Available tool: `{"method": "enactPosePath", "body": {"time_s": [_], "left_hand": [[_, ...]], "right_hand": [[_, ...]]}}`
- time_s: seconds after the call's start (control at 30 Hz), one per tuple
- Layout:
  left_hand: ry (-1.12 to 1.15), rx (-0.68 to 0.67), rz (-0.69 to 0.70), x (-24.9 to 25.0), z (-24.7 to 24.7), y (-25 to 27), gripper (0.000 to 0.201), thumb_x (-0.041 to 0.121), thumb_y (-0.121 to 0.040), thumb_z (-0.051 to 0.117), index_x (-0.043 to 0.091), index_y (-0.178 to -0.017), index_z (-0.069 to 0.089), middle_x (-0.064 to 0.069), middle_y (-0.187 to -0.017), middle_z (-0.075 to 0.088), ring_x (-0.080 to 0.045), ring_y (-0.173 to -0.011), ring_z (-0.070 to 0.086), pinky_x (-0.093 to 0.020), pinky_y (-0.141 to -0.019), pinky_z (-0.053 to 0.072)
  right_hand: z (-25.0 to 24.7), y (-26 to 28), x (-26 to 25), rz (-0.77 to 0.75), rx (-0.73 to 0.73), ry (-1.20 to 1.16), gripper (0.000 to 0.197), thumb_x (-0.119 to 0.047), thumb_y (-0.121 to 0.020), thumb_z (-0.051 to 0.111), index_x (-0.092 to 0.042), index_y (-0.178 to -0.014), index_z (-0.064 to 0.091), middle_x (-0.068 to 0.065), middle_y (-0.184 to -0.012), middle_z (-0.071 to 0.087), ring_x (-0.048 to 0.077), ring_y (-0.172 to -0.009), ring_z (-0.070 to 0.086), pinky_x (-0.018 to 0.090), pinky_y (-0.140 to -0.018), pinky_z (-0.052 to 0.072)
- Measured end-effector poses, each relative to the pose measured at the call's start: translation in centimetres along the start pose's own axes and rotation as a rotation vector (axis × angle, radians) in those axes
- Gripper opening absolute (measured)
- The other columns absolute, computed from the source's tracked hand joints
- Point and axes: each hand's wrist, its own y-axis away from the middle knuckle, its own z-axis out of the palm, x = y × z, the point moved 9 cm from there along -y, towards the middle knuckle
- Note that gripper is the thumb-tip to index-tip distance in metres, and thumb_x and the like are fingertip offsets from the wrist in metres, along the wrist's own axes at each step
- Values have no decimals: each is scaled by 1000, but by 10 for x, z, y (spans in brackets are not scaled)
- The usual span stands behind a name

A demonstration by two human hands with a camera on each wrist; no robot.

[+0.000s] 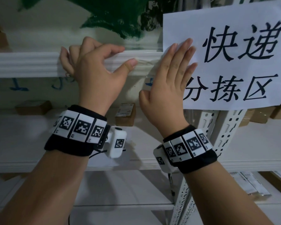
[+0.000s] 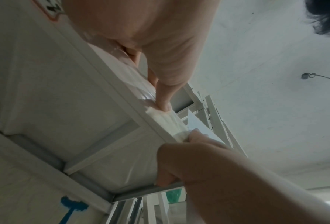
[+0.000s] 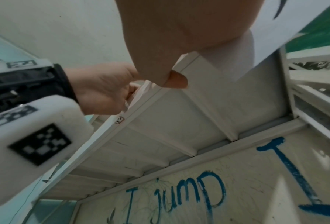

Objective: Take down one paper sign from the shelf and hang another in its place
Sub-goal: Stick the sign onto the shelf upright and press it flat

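A white paper sign (image 1: 234, 62) with large black characters hangs over the front rail (image 1: 23, 64) of the upper shelf, at the right. My right hand (image 1: 173, 75) lies flat on the sign's left edge, fingers straight and pressing the paper against the rail. A strip of clear tape (image 1: 146, 64) runs along the rail from the sign's edge to the left. My left hand (image 1: 97, 65) is at the rail: its thumb (image 2: 164, 97) presses the tape's end, the index finger lies along the rail's top, and the other fingers are curled. In the right wrist view the sign (image 3: 294, 30) covers the rail above my palm.
Small cardboard boxes (image 1: 125, 114) (image 1: 34, 108) sit on the shelf below. Perforated white uprights (image 1: 225, 135) stand under the sign. The wall behind carries blue writing (image 3: 179, 194) and green paint (image 1: 120, 17). Wrapped packets (image 1: 250, 184) lie lower right.
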Motion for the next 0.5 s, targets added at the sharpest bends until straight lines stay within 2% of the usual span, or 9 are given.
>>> {"method": "enactPosePath", "body": {"time_s": [0.1, 0.23, 0.3, 0.37, 0.5], "left_hand": [[6, -2, 10, -1, -2, -2, 44, 76, -83, 67, 44, -112, 78, 16, -105, 53, -22, -119, 53, -60, -125, 17], [14, -2, 19, -2, -4, -5, 43, 78, -83, 66, 48, -111, 78, 16, -103, 57, -15, -114, 51, -58, -124, 19], [2, -10, 25, -2, -4, -6, 41, 77, -84, 65, 49, -111, 78, 19, -102, 56, -9, -112, 47, -59, -123, 20], [-7, -24, 31, -2, -4, -7, 36, 72, -88, 64, 49, -112, 78, 20, -103, 54, -9, -113, 47, -58, -123, 19], [4, -40, 24, -3, -5, -9, 26, 56, -99, 57, 47, -111, 78, 20, -103, 54, -13, -119, 50, -57, -125, 16]], "right_hand": [[11, 1, -13, 52, 14, 12, 111, -23, -74, 52, 18, -162, -2, 46, -169, -8, 61, -160, -9, 65, -131, -10], [26, 2, -27, 97, 9, 51, 115, -19, -74, 62, 19, -161, -2, 47, -168, -9, 62, -160, -9, 67, -132, -8], [33, 3, -39, 76, 38, 54, 109, -15, -80, 67, 20, -161, 2, 48, -168, -2, 62, -160, -3, 69, -132, -3], [39, 5, -52, 56, 81, 36, 98, -16, -91, 67, 20, -160, 8, 48, -168, 5, 63, -160, 4, 71, -132, 2], [47, 6, -74, 52, 97, 43, 91, -29, -101, 64, 19, -160, 15, 47, -167, 14, 63, -158, 13, 71, -129, 1]]}}
